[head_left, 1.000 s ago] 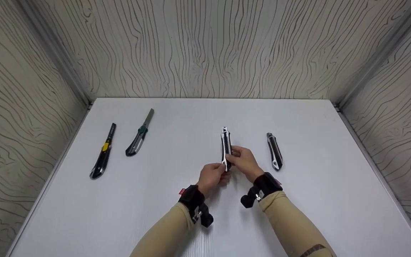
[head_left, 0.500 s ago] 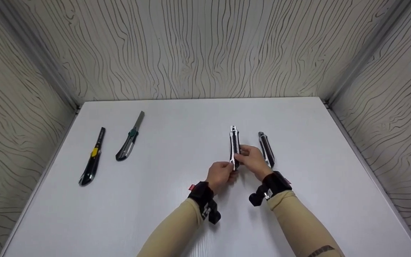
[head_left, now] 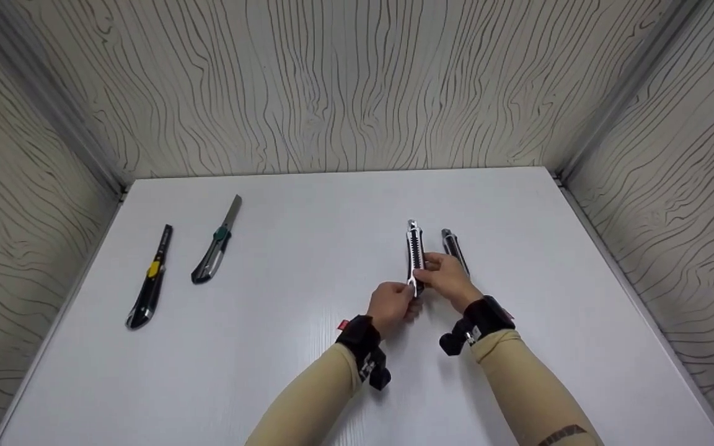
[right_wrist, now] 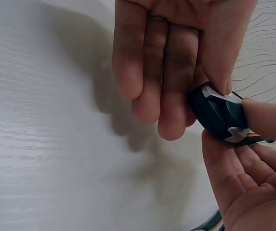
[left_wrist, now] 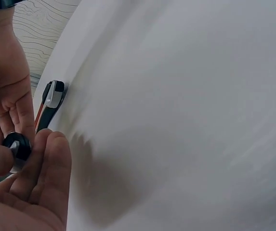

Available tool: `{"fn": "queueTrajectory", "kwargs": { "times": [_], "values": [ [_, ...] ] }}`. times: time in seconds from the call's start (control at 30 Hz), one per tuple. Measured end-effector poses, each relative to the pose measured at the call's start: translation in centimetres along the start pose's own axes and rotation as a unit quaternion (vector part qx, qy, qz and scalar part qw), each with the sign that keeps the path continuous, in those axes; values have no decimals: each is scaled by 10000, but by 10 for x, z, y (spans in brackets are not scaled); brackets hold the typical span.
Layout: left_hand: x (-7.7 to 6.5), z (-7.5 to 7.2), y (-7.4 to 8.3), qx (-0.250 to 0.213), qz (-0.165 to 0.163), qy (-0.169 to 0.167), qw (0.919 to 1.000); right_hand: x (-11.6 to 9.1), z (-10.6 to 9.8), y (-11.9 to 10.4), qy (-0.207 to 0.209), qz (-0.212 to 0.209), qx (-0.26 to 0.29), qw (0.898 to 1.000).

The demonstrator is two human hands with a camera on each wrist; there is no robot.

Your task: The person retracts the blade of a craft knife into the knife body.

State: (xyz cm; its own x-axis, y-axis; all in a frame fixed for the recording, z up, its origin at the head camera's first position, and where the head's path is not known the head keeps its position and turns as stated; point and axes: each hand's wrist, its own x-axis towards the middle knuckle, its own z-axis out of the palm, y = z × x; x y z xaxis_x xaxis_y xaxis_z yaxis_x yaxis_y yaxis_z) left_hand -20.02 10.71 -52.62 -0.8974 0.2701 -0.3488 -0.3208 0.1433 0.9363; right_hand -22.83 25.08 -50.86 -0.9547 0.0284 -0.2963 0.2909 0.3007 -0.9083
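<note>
A black and silver utility knife (head_left: 415,251) points away from me, held in both hands over the white table. My left hand (head_left: 392,305) pinches its butt end, thumb on top. Farther up the handle, my right hand (head_left: 450,277) grips it from the right side, thumb on its face. No blade shows past the silver nose in the head view. Both wrist views look at the butt end of the held knife (left_wrist: 18,150) between the fingers. Just right of it lies a similar utility knife (head_left: 450,243), its lower part hidden by my right hand.
Far left on the table (head_left: 307,248) lies a black utility knife with a yellow slider (head_left: 149,275). Beside it is a green and black one (head_left: 213,255) with its blade extended. Wood-patterned panels (head_left: 332,87) enclose the table at the back and sides.
Both hands have shifted right with the held knife, close to the right-hand knife, which the right hand now partly covers. The head view has turned slightly right. The grips look the same.
</note>
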Motion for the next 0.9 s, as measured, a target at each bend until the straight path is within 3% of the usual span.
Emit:
{"fn": "queueTrajectory", "kwargs": {
  "times": [0.3,0.4,0.67,0.9],
  "values": [
    [-7,-12,2,-54,23,-93,9999,7,-5,3,132,18,-483,9987],
    [-9,-17,0,57,-7,-81,10000,8,-7,2,238,64,-948,9952],
    [-14,-29,-5,-53,-71,-122,9999,9,-11,4,567,-104,-2399,9691],
    [-19,-38,-7,-20,-22,-125,9999,11,-5,6,687,-188,-2862,9555]
  ]
}}
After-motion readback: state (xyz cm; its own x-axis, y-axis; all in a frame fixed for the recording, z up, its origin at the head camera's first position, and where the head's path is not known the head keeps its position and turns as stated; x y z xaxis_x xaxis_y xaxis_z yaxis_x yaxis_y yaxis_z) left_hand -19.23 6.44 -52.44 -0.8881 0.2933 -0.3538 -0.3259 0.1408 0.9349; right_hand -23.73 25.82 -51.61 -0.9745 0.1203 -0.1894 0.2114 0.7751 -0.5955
